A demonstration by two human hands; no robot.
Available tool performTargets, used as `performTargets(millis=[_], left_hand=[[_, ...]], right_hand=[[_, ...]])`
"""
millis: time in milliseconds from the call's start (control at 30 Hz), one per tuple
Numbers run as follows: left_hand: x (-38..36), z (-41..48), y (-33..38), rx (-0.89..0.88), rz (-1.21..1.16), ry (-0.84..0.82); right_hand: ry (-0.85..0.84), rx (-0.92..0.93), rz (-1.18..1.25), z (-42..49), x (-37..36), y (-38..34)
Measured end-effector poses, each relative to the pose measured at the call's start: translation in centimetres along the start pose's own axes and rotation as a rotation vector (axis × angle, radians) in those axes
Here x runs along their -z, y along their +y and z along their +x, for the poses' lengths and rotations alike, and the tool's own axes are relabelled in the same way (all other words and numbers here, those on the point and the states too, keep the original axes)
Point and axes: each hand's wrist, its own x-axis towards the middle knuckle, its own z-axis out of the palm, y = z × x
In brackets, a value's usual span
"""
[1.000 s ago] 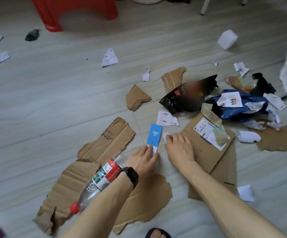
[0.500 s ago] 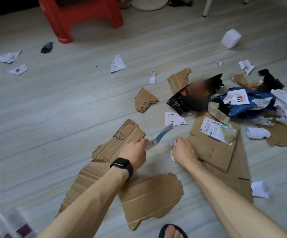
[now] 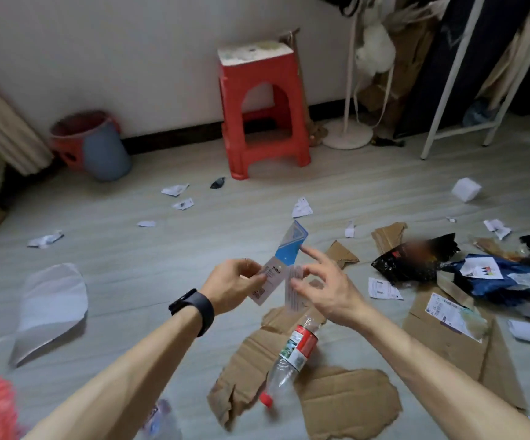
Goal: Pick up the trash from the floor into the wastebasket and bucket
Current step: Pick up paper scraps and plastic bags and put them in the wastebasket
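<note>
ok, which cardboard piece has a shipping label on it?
The large cardboard sheet at right, below the blue bag; it bears a white printed label. The other pieces carry none.

- Both bare forearms reach forward, with the hands raised close together in the air.
- The left hand [image 3: 235,285], with a black band [image 3: 193,308] on its wrist, has the lower end of a blue-and-white card tag [image 3: 284,255] pinched in its grip.
- The right hand [image 3: 324,287] has its fingers spread, forefinger at the tag's edge. A white paper slip [image 3: 294,292] hangs by its thumb; I can't tell if it is pinched.
</note>
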Motion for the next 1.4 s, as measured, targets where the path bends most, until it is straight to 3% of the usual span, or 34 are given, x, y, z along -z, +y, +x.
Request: performTargets(millis=[133, 267, 367, 500, 567, 700, 833, 1033, 1167, 1267, 1400], left_hand=[[7.1, -5.9, 0.5, -0.096, -0.036, 0.099], [12.7, -11.8, -1.1, -0.1, 0.043, 0.282], [15.9, -15.4, -3.3, -0.048, 0.023, 0.263], [19.6, -20.0, -7.1, -0.017, -0.263, 0.261], [21.1, -21.6, -8.6, 0.006, -0.215, 0.314], [24.6, -26.8, -14.5, 0.182, -0.002, 0.53], [26.0, -33.5, -24.1, 0.48, 0.06, 0.653], [22.1, -37.6, -34.6, 0.751, 0.036, 0.616], [19.3, -37.2, -37.7, 0.802, 0.002, 0.5], [19.3, -36.1, -37.6, 0.785, 0.068, 0.394], [21.4, -33.1, -33.2, 0.675, 0.101, 0.363]], right_hand=[[-0.021, 0.16, -0.088, -0.7, -1.8, -9.6], [-0.082, 0.262, -0.011, -1.9, -4.6, -16.9], [-0.125, 0.295, 0.062, -2.1, -7.2, -21.0], [-0.186, 0.28, 0.16, -1.9, -11.3, -26.1], [-0.195, 0.264, 0.162, -1.9, -13.2, -27.6], [-0.236, 0.274, 0.085, -2.7, -18.7, -30.3], [-0.364, 0.275, 0.062, -4.3, -27.3, -32.1], [-0.611, 0.146, -0.011, -5.8, -39.7, -30.8], [-0.751, 0.11, -0.174, -6.2, -44.5, -28.4], [-0.768, 0.159, -0.27, -6.3, -43.4, -27.1], [-0.736, 0.237, -0.428, -4.3, -35.7, -26.4]])
